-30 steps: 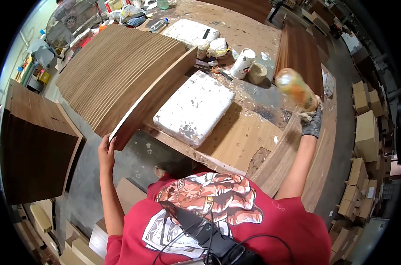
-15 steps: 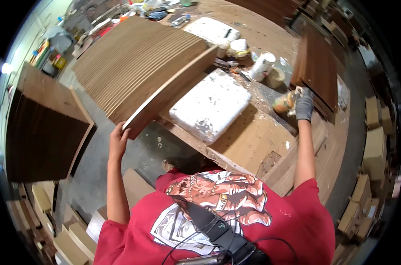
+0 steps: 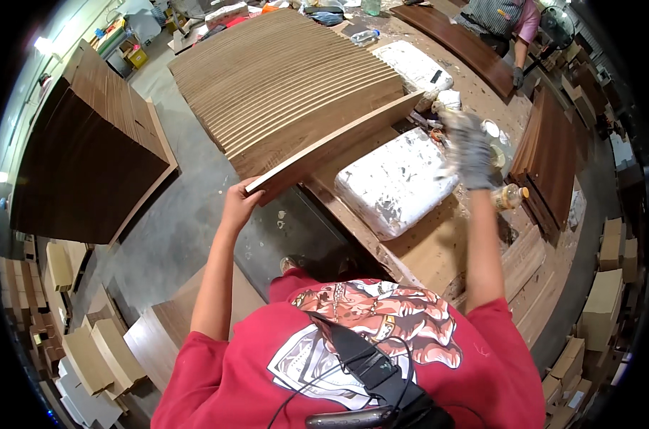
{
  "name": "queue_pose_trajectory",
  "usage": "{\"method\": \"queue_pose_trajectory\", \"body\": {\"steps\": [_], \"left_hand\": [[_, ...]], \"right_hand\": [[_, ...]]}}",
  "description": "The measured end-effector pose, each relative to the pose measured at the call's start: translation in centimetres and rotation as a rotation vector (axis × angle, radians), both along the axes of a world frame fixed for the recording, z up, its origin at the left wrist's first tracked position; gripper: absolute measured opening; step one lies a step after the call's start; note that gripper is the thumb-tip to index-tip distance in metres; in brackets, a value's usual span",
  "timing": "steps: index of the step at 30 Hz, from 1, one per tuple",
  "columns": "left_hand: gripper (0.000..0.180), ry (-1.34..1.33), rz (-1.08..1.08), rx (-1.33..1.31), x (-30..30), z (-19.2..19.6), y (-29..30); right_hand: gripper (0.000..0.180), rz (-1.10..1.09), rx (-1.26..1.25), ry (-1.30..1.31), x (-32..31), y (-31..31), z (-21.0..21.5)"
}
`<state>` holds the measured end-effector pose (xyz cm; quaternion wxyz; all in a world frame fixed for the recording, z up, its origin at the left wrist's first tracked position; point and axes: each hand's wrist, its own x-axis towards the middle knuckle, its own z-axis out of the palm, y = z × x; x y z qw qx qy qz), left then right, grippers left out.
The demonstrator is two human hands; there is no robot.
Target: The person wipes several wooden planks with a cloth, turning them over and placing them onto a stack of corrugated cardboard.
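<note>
My bare left hand (image 3: 242,200) is closed around the near end of a brown wooden board (image 3: 332,146), which stands on its long narrow edge, pale edge up. Left of it lies a wide stack of brown boards (image 3: 281,79) with ridged, stepped edges. My right hand (image 3: 469,151), in a grey glove, is smeared by motion above the right end of a white plastic-wrapped block (image 3: 396,182). Something pale shows at its fingers, too blurred to name. Just right of that wrist, a bottle of yellowish liquid with an orange cap (image 3: 512,196) lies tilted.
Dark brown boards (image 3: 546,164) are stacked at the right of the worktable. Beyond, a co-worker's gloved hand (image 3: 517,76) rests by a long dark panel (image 3: 457,43). Another tall board stack (image 3: 88,150) stands at left. Cartons (image 3: 600,300) line the right side.
My right hand has left the bottle and swung left toward the board's far end. My left hand keeps its grip. The view has shifted, bringing a co-worker in at the upper right.
</note>
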<state>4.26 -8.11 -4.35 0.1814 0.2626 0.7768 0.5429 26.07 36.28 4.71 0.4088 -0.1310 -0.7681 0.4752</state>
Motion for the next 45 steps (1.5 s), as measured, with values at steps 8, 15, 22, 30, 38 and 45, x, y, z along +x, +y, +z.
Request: {"method": "queue_pose_trajectory", "body": {"steps": [8, 15, 22, 30, 38, 45], "left_hand": [[0.034, -0.092, -0.086, -0.024, -1.0, -1.0, 0.0], [0.015, 0.127, -0.023, -0.138, -0.3, -2.2, -1.6], [0.029, 0.044, -0.111, 0.111, -1.5, -0.7, 0.0], [0.023, 0.135, -0.135, -0.040, -0.6, -1.6, -0.3], [0.022, 0.187, -0.115, -0.022, -0.6, -0.2, 0.5], [0.028, 0.180, -0.152, -0.057, -0.4, -0.2, 0.8]], "right_hand": [[0.012, 0.313, 1.024, -0.699, -17.5, -23.8, -3.7], [0.058, 0.395, 1.036, -0.422, -14.7, -28.5, -6.3], [0.036, -0.052, 1.120, -0.670, -16.8, -25.4, -6.7], [0.043, 0.249, 0.998, -0.766, -15.2, -29.2, -4.4], [0.036, 0.081, 1.090, -0.574, -16.9, -25.0, -4.2], [0.057, 0.098, 0.875, -0.949, -15.0, -25.4, -6.0]]}}
